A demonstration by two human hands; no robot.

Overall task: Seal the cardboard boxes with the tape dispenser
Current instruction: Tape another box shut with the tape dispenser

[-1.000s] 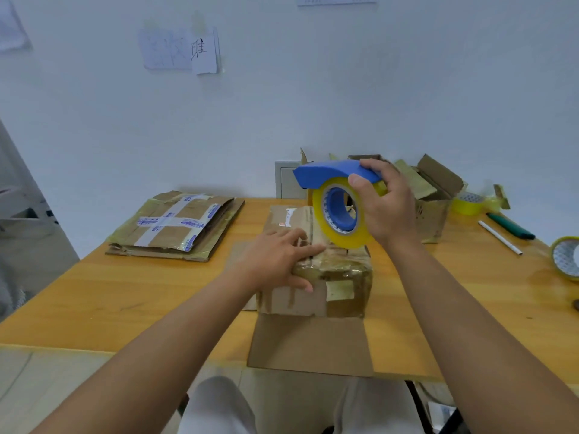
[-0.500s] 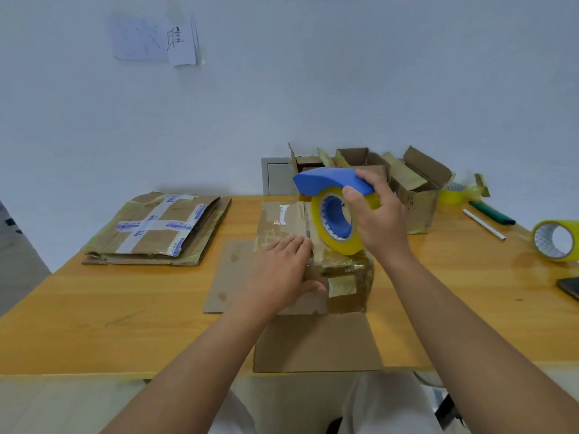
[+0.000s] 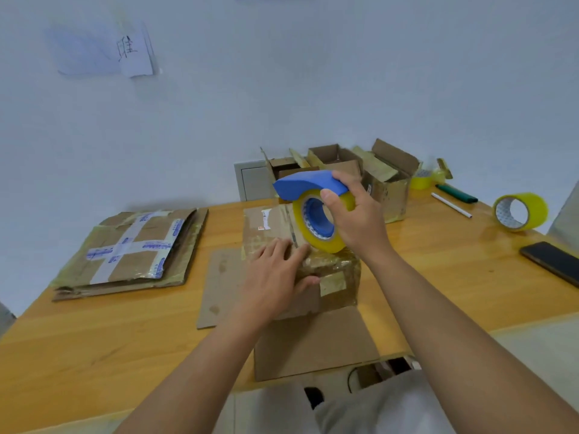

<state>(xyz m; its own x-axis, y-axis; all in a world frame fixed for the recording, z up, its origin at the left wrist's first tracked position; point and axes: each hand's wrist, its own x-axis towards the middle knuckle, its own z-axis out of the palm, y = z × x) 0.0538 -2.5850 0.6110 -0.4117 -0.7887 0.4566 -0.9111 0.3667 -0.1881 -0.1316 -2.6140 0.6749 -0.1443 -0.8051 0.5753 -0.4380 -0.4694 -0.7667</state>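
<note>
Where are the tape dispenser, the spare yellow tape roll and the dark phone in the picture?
tape dispenser (image 3: 308, 183): head view, on its blue top cover.
spare yellow tape roll (image 3: 532, 208): head view, on its yellow outer band.
dark phone (image 3: 553, 261): head view, on its dark screen.

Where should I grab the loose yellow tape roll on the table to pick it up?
The yellow tape roll lies on its curved side, hole facing you. Probably easiest: come down from above and pinch its top wall, fingers outside, thumb inside the hole. Gripping the round sides might let it roll.
</note>
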